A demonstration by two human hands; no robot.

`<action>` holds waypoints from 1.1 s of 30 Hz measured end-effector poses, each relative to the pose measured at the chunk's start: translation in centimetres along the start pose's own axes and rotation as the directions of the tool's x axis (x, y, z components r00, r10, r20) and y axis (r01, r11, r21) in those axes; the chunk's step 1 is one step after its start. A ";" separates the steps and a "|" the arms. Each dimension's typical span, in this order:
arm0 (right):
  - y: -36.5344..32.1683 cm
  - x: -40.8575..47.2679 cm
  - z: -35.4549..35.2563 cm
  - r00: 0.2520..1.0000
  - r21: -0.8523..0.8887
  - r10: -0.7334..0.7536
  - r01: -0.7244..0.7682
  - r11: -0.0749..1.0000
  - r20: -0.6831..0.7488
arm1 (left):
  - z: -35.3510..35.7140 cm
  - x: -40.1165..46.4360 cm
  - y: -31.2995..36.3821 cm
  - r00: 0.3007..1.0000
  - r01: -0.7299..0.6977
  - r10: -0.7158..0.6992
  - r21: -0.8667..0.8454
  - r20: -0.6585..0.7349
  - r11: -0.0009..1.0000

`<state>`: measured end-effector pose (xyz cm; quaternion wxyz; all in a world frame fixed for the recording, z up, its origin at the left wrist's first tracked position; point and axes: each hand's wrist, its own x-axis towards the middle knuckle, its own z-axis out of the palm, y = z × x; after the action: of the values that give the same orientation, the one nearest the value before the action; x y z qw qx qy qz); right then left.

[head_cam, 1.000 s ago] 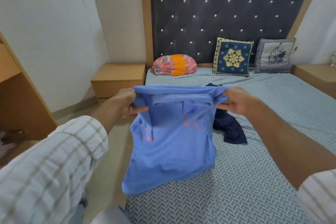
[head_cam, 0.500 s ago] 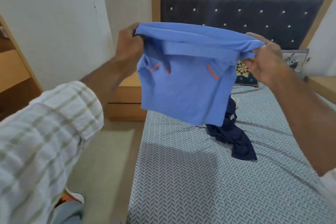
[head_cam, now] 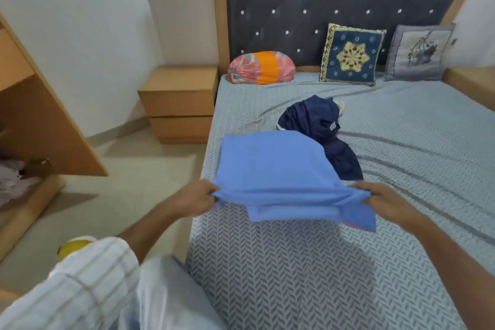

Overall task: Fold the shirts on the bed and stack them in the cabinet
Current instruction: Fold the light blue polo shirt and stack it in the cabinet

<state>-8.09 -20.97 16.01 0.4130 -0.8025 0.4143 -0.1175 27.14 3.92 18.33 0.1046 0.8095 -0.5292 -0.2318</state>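
Observation:
A light blue shirt (head_cam: 276, 169) is stretched out low over the near left part of the bed (head_cam: 401, 158), its far end lying toward the headboard. My left hand (head_cam: 192, 199) grips its near left corner and my right hand (head_cam: 385, 199) grips its near right corner. The collar part hangs under the near edge between my hands. A crumpled dark navy shirt (head_cam: 321, 131) lies on the bed just beyond the blue one, partly hidden by it. The wooden cabinet (head_cam: 40, 126) stands open at the left.
A bolster (head_cam: 261, 67) and two cushions (head_cam: 352, 54) lean against the dark headboard. A wooden nightstand (head_cam: 179, 102) stands left of the bed, another at the far right. Crumpled cloth (head_cam: 13, 182) lies low in the cabinet. Beige floor lies between cabinet and bed.
Both hands brought the blue shirt down from in front of the headboard and swung it forward, so it now lies spread low over the bed instead of hanging.

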 end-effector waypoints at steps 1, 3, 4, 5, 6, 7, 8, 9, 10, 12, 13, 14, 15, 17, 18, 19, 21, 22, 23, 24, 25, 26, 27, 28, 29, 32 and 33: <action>1.5 -1.2 1.1 0.999 -0.011 0.021 -0.020 1.000 0.037 | 2.3 -0.6 -0.4 0.998 0.016 -0.018 0.035 0.056 0.999; 3.3 -3.6 2.8 0.994 -0.013 0.038 -0.037 0.999 0.102 | 6.1 -1.9 -1.1 0.987 0.037 -0.046 0.059 0.156 0.998; 4.3 -4.9 3.5 0.987 -0.002 0.058 -0.059 0.998 0.147 | 8.0 -2.6 -1.5 0.977 0.047 -0.059 0.066 0.205 0.997; 5.4 -6.0 4.3 0.980 0.004 0.088 -0.090 0.996 0.181 | 9.6 -3.2 -1.6 0.967 0.049 -0.066 0.078 0.245 0.996; 6.8 -7.3 5.1 0.973 0.007 0.105 -0.108 0.994 0.206 | 11.3 -4.0 -1.6 0.956 0.046 -0.071 0.093 0.284 0.995; 8.1 -8.2 5.8 0.970 -0.004 0.098 -0.100 0.995 0.224 | 12.7 -4.5 -1.6 0.947 0.037 -0.068 0.102 0.315 0.994; 9.1 -9.4 6.6 0.968 -0.024 0.082 -0.079 0.997 0.238 | 13.9 -5.1 -1.5 0.939 0.025 -0.060 0.108 0.338 0.994; 10.2 -10.2 7.2 0.968 -0.072 0.079 -0.064 0.995 0.238 | 14.9 -5.6 -1.4 0.933 0.019 -0.058 0.114 0.354 0.993; 11.2 -11.0 7.7 0.964 -0.111 0.091 -0.065 0.992 0.250 | 15.7 -6.1 -1.2 0.930 0.010 -0.054 0.121 0.363 0.993; 12.9 -12.4 8.4 0.958 -0.161 0.116 -0.075 0.984 0.261 | 17.1 -6.9 -1.2 0.924 -0.002 -0.052 0.140 0.379 0.990; 13.4 -12.9 8.6 0.963 -0.184 0.117 -0.073 0.980 0.241 | 17.4 -7.2 -1.2 0.922 -0.013 -0.051 0.160 0.384 0.987; 14.1 -13.5 9.0 0.969 -0.208 0.120 -0.074 0.975 0.218 | 17.9 -7.8 -1.0 0.918 -0.020 -0.058 0.191 0.392 0.981; 14.9 -14.0 9.3 0.977 -0.231 0.110 -0.067 0.971 0.182 | 18.3 -8.3 -0.7 0.918 -0.029 -0.065 0.230 0.391 0.973; 15.8 -14.6 9.9 0.981 -0.318 0.097 -0.038 0.947 0.170 | 19.2 -9.2 -0.3 0.921 -0.051 -0.076 0.311 0.382 0.949; 16.1 -14.8 10.2 0.979 -0.372 0.105 -0.033 0.928 0.175 | 19.4 -9.4 0.0 0.926 -0.063 -0.079 0.357 0.370 0.932; 16.3 -15.0 10.7 0.985 -0.433 0.101 -0.033 0.901 0.136 | 19.7 -9.6 0.3 0.930 -0.071 -0.087 0.406 0.358 0.911; 16.7 -16.0 11.7 0.999 -0.574 0.041 -0.040 0.818 -0.011 | 20.2 -9.8 0.7 0.936 -0.094 -0.089 0.487 0.340 0.868; 16.6 -16.5 12.4 1.000 -0.625 0.010 -0.025 0.780 -0.027 | 20.5 -10.0 0.9 0.940 -0.120 -0.071 0.520 0.333 0.845; 16.3 -17.0 13.1 0.997 -0.652 -0.060 0.017 0.758 -0.043 | 20.9 -10.1 1.1 0.949 -0.163 -0.023 0.552 0.314 0.818; 15.7 -17.7 13.8 0.988 -0.664 -0.144 0.075 0.744 -0.050 | 21.4 -10.2 1.3 0.962 -0.218 0.077 0.567 0.262 0.794; 15.4 -18.2 14.7 0.964 -0.672 -0.259 0.154 0.725 -0.058 | 21.9 -10.2 1.6 0.956 -0.291 0.222 0.565 0.189 0.772; 15.3 -18.7 15.9 0.924 -0.685 -0.377 0.233 0.690 -0.066 | 22.4 -10.1 2.0 0.932 -0.357 0.319 0.563 0.169 0.745; 15.5 -19.0 16.8 0.884 -0.705 -0.465 0.297 0.644 -0.053 | 23.1 -10.0 2.5 0.893 -0.429 0.426 0.557 0.144 0.711; 15.6 -19.2 17.5 0.854 -0.719 -0.520 0.347 0.602 -0.023 | 23.9 -9.8 3.2 0.856 -0.481 0.501 0.550 0.126 0.683; 15.7 -19.1 18.0 0.835 -0.720 -0.550 0.388 0.576 0.010 | 24.6 -9.6 3.9 0.826 -0.523 0.550 0.534 0.125 0.664; 15.9 -18.8 18.9 0.832 -0.704 -0.553 0.415 0.576 0.039 | 26.4 -9.3 5.4 0.813 -0.543 0.569 0.516 0.126 0.662; 15.6 -18.6 19.0 0.843 -0.698 -0.536 0.407 0.589 0.039 | 26.8 -9.1 5.5 0.821 -0.530 0.558 0.516 0.117 0.672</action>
<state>-18.56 -1.04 -4.98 0.0040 -0.9633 0.2335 -0.1324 6.69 11.87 -0.36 -0.0437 0.6169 -0.7856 -0.0151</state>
